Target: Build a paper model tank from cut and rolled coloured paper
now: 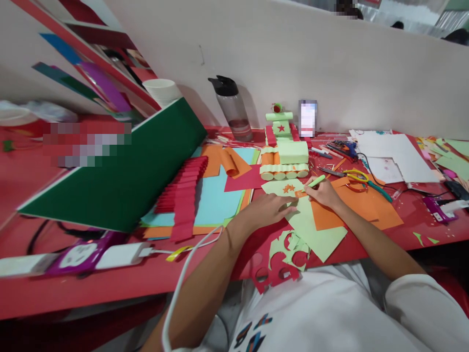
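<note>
My right hand [324,192] grips a slim light green pen-like tool [316,181], its tip hidden behind the fingers, beside a small orange paper piece [300,193]. My left hand [266,211] lies with fingers stretched out over a pale green paper sheet [321,237]. Orange star-like cut-outs [288,188] rest on that sheet between the hands. Just behind stands a paper model tank [293,152] in green, orange and red, with round wheels along its side. Orange paper [366,208] sits under my right forearm. Green scraps with round holes [287,252] lie near the table edge.
Scissors [355,176] with yellow and teal handles lie to the right. A water bottle [234,112] and a phone [308,118] stand by the wall. To the left are pleated red paper [183,195], a green board [124,166] and a power strip [78,256]. A white cable [186,269] crosses my left forearm.
</note>
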`<state>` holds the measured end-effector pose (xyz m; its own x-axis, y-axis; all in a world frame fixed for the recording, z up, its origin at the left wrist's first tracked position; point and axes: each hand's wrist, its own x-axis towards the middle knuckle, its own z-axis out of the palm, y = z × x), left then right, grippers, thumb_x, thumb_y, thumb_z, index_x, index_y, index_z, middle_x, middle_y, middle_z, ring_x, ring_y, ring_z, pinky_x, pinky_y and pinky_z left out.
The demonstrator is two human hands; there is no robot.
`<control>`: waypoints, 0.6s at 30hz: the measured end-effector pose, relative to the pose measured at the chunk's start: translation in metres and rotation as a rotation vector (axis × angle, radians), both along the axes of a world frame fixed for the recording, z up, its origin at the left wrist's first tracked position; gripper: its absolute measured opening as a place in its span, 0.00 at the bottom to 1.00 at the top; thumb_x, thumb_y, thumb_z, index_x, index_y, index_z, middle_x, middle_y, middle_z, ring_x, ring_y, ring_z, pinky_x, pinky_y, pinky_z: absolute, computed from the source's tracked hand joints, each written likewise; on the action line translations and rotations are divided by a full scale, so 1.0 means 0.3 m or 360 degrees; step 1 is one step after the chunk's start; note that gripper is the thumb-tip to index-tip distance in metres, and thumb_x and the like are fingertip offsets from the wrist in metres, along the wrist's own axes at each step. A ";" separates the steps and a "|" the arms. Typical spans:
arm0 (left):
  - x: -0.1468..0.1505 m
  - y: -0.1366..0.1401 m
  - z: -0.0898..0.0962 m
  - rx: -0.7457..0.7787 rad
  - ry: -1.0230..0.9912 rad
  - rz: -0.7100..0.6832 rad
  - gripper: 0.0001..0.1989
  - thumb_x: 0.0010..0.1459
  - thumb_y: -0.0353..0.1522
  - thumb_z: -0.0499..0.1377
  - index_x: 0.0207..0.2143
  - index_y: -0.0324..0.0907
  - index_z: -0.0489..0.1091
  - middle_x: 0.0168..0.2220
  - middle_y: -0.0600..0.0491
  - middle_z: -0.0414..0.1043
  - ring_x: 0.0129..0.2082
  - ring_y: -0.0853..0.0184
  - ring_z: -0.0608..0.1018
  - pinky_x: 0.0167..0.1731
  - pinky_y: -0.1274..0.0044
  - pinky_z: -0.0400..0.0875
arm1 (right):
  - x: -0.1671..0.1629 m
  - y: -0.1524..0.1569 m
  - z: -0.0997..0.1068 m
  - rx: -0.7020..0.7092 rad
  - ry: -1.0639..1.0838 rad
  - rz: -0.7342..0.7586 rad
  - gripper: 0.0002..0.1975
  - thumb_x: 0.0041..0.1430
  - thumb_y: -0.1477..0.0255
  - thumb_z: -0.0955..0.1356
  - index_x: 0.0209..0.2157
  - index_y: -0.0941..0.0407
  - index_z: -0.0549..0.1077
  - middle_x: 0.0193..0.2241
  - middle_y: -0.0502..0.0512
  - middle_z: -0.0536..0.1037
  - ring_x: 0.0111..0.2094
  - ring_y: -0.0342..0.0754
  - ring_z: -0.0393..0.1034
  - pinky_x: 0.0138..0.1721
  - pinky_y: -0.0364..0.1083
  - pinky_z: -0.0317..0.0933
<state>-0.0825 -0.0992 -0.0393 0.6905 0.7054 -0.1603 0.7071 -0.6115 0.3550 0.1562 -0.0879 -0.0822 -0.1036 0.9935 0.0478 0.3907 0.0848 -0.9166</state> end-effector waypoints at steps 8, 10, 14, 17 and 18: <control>0.000 -0.003 0.004 -0.0002 0.0015 0.0007 0.28 0.72 0.49 0.46 0.63 0.47 0.73 0.32 0.45 0.81 0.36 0.55 0.82 0.37 0.73 0.68 | 0.001 0.000 -0.002 -0.0057 -0.0031 -0.0058 0.06 0.56 0.69 0.71 0.30 0.55 0.71 0.25 0.48 0.78 0.23 0.46 0.79 0.21 0.38 0.62; -0.001 -0.001 0.000 0.0003 0.0015 0.0001 0.28 0.72 0.49 0.46 0.62 0.47 0.73 0.33 0.46 0.81 0.36 0.55 0.82 0.37 0.72 0.69 | 0.001 -0.001 -0.002 -0.0058 -0.0018 -0.0062 0.06 0.56 0.69 0.71 0.30 0.55 0.71 0.24 0.48 0.78 0.23 0.47 0.79 0.21 0.38 0.63; -0.003 0.001 -0.010 0.0023 -0.0009 0.0010 0.28 0.72 0.50 0.46 0.62 0.48 0.73 0.33 0.47 0.82 0.36 0.56 0.83 0.39 0.73 0.69 | 0.003 -0.001 -0.001 0.0003 -0.0006 0.0016 0.05 0.56 0.69 0.71 0.30 0.55 0.73 0.24 0.48 0.77 0.22 0.45 0.77 0.23 0.39 0.63; -0.004 0.002 -0.015 0.0025 -0.0014 0.0014 0.29 0.72 0.50 0.46 0.62 0.48 0.73 0.32 0.47 0.81 0.35 0.56 0.82 0.38 0.73 0.69 | 0.007 0.000 -0.003 -0.0004 0.0025 -0.0005 0.05 0.56 0.68 0.71 0.31 0.55 0.73 0.24 0.48 0.77 0.21 0.45 0.77 0.23 0.39 0.64; -0.004 0.003 -0.016 0.0030 -0.0014 0.0010 0.28 0.72 0.50 0.46 0.62 0.48 0.73 0.32 0.47 0.81 0.35 0.56 0.82 0.38 0.73 0.69 | 0.008 0.000 -0.004 -0.0014 0.0032 -0.0030 0.06 0.56 0.68 0.71 0.31 0.55 0.73 0.24 0.48 0.77 0.21 0.45 0.77 0.22 0.39 0.63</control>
